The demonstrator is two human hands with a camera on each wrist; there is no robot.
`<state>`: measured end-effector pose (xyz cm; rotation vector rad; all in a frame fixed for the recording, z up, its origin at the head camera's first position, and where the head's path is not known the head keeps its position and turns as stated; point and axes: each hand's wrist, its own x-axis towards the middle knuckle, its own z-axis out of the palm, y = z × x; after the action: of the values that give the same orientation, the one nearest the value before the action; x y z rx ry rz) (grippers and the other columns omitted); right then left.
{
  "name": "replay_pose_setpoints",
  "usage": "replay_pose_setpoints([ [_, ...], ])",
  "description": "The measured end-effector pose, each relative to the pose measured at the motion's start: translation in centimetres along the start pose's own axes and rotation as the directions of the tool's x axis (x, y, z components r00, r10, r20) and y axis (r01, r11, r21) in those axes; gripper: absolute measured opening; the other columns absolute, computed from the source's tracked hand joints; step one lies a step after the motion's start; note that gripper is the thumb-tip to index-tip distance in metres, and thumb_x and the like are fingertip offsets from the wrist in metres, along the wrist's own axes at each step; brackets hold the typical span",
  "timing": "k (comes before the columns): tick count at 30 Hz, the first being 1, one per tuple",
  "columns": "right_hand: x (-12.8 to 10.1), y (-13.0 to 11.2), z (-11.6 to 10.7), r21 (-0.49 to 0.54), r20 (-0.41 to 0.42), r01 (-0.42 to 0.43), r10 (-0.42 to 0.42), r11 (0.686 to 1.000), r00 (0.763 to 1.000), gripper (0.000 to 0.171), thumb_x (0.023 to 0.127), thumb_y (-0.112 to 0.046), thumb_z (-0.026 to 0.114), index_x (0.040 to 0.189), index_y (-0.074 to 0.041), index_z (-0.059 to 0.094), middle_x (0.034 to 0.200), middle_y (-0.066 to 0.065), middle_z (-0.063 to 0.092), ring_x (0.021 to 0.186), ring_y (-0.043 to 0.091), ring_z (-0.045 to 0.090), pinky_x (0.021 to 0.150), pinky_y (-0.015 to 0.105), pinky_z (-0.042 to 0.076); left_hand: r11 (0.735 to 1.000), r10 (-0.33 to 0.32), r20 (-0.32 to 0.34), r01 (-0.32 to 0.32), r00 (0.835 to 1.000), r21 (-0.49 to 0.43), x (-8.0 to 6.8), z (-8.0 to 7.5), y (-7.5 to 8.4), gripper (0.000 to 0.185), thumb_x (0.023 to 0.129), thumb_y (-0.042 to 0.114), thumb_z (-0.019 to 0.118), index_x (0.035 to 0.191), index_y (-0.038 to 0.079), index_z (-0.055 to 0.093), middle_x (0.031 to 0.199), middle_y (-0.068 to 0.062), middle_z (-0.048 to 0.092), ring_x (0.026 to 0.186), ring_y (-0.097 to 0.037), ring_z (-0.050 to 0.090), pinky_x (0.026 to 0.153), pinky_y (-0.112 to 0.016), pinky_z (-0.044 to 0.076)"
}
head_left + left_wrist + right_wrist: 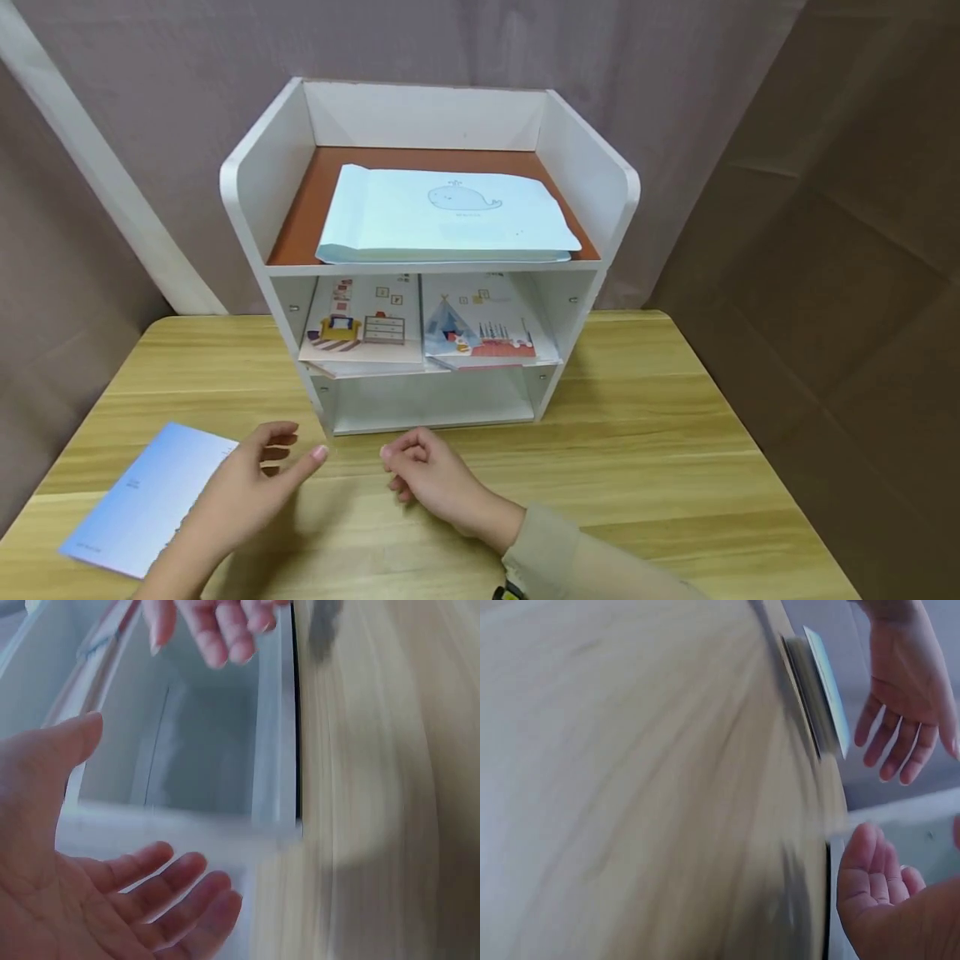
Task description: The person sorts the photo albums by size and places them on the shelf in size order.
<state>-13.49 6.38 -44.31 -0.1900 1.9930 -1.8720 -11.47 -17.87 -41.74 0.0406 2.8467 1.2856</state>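
Observation:
My left hand (251,492) hovers above the table beside a blue-and-white booklet (135,500), its fingers apart and holding nothing. My right hand (442,483) is in front of the small white shelf (585,167), fingers loosely bent with nothing between them. In the left wrist view, the left palm (45,847) and the right fingertips (225,630) are near the bottom compartment of the shelf. Seen from the right wrist, the booklet lies on top of a thick stack (810,697), past my right hand (885,900).
A pale packet with a whale drawing (457,217) lies on the shelf's brown top. On the middle level lie two piles of illustrated books, one with a sofa picture (367,325), the other with a tent (480,325). The wooden table (675,467) extends rightward; curtains (645,67) hang behind.

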Motion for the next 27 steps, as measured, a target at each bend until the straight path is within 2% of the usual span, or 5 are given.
replay_pose_setpoints([
  [7,1.3,0.4,4.4,0.061,0.078,-0.099,0.094,0.993,0.992,0.037,0.093,-0.019,0.066,0.122,-0.004,0.049,0.097,0.010,0.065,0.083,0.021,0.064,0.069,0.033,0.058,0.985,-0.022,-0.143,0.046,0.989,0.167,-0.3,-3.6,-3.5,0.085,0.088,0.061,0.059,0.136,-0.008,0.043,0.128,-0.034,0.049,0.114,-0.050,0.049,0.087,-0.063,0.041],
  [11,2.2,0.4,7.2,0.119,0.121,-0.158,0.144,0.980,0.982,0.039,0.091,-0.014,0.067,0.124,-0.006,0.047,0.097,0.008,0.063,0.085,0.022,0.064,0.072,0.034,0.058,0.972,-0.022,-0.242,0.078,0.970,0.221,-0.1,-5.0,-5.8,0.084,0.090,0.054,0.061,0.136,-0.013,0.040,0.129,-0.041,0.040,0.116,-0.059,0.036,0.089,-0.068,0.031],
  [15,3.2,0.3,9.6,0.178,0.122,-0.206,0.187,0.962,0.975,0.040,0.090,-0.011,0.067,0.124,-0.002,0.047,0.097,0.008,0.062,0.083,0.022,0.064,0.073,0.035,0.058,0.951,-0.070,-0.319,0.159,0.945,0.264,0.2,-5.7,-7.8,0.087,0.089,0.050,0.063,0.138,-0.015,0.033,0.127,-0.044,0.036,0.112,-0.062,0.032,0.084,-0.070,0.026],
  [20,4.4,0.1,11.4,0.262,0.112,-0.268,0.247,0.927,0.963,0.044,0.090,-0.010,0.066,0.127,0.005,0.047,0.100,0.012,0.063,0.087,0.026,0.066,0.077,0.040,0.057,0.915,-0.192,-0.288,0.277,0.938,0.294,0.6,-6.2,-9.8,0.098,0.086,0.056,0.062,0.138,-0.019,0.026,0.125,-0.047,0.033,0.109,-0.064,0.034,0.077,-0.073,0.029],
  [27,5.0,0.4,12.6,0.301,0.172,-0.315,0.274,0.900,0.946,0.047,0.092,-0.008,0.065,0.130,0.008,0.044,0.104,0.013,0.064,0.095,0.030,0.065,0.082,0.043,0.055,0.901,-0.214,-0.199,0.272,0.956,0.339,0.2,-6.4,-11.0,0.106,0.084,0.062,0.062,0.134,-0.024,0.026,0.119,-0.047,0.035,0.101,-0.062,0.041,0.068,-0.069,0.036],
])
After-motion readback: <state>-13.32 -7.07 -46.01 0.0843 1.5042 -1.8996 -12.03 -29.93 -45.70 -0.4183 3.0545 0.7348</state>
